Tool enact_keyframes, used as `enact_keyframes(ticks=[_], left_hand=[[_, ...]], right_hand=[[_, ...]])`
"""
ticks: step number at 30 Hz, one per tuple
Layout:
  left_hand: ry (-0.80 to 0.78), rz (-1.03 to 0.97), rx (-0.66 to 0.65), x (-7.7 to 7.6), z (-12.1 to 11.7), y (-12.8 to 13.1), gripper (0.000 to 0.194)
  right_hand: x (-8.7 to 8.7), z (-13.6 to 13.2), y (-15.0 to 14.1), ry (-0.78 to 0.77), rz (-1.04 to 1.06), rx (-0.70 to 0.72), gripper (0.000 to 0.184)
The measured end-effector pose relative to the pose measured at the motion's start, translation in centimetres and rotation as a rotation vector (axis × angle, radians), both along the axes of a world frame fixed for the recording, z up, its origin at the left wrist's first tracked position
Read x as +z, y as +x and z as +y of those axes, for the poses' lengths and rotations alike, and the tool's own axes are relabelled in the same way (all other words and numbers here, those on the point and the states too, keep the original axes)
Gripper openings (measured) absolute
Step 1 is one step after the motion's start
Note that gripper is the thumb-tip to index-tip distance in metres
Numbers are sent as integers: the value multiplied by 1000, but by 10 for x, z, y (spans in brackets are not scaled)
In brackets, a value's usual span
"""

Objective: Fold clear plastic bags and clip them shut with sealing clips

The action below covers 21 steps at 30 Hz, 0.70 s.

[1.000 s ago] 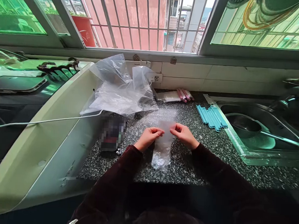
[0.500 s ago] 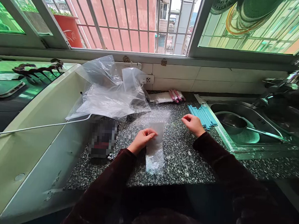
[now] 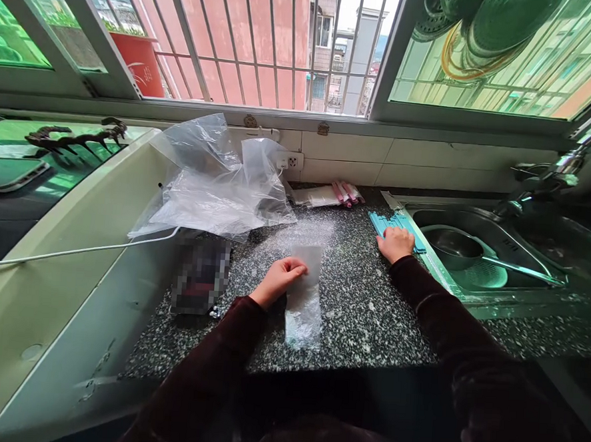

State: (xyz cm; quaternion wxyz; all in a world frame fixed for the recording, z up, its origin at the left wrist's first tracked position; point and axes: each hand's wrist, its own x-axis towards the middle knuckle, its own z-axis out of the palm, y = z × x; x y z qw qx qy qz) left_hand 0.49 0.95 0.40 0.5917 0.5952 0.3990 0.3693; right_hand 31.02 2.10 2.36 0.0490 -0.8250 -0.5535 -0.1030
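A small clear plastic bag (image 3: 304,315), long and narrow, lies flat on the speckled counter in front of me. My left hand (image 3: 285,274) pinches its left side near the upper end, thumb against fingers. To the right, my right hand (image 3: 397,244) rests over a pile of flat blue strips (image 3: 383,221) beside the sink. Its fingers are curled down onto the pile, and the fingertips are hidden, so whether a strip is between them does not show.
Large crumpled clear plastic bags (image 3: 217,189) lie at the back left. Filled packets with pink strips (image 3: 340,194) lie by the wall. A sink (image 3: 476,295) holding a pan (image 3: 451,249) is at right. A white cable (image 3: 83,255) crosses the left side, near a blurred dark object (image 3: 201,275).
My right hand has moved right and down onto the blue strips, its fingers now over them. My left hand keeps its pinch on the plastic bag. The view has shifted slightly.
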Motion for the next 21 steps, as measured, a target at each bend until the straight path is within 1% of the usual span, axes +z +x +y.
enact_keyframes(ticks=[7,17,21], left_hand=[[5,6,-1,1,0,1,23],[14,-6,5,3,0,0,23],[8,-5,11,4,-1,0,22]], right_hand=[[-3,2,-1,15,-34,1,34],[-5,-7,-7,-19,-107,108,29],[-6,-11,-11,-34,-92,113,28]])
